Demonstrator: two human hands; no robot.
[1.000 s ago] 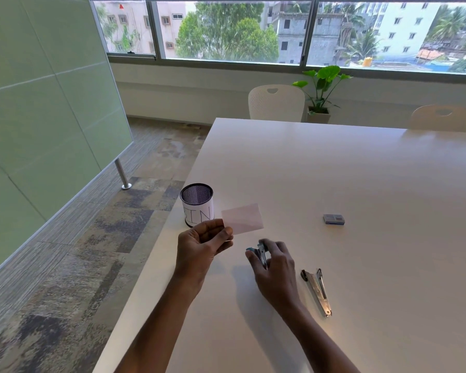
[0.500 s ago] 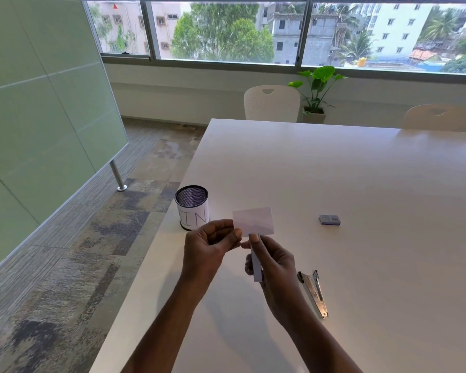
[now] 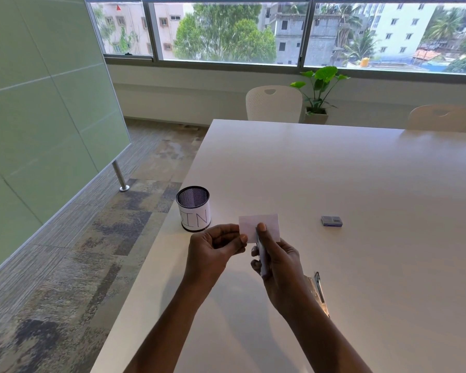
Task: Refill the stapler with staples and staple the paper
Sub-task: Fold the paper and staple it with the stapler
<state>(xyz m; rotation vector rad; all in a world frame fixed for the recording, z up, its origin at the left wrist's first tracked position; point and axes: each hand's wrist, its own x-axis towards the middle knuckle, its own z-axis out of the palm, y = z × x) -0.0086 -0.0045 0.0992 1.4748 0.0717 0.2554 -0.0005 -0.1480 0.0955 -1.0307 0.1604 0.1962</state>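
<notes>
Against the stapler in the right hand, the left hand pinches paper.

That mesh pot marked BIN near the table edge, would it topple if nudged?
Probably it slides rather than topples: the pot looks about as wide as tall. Its mesh and seemingly empty inside suggest it is light. It stands close to the table edge, so a leftward nudge might send it off.

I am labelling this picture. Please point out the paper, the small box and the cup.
paper (image 3: 272, 224), head view, its bare right half.
small box (image 3: 331, 221), head view, middle of its top.
cup (image 3: 194, 218), head view, white label on its side.
</notes>
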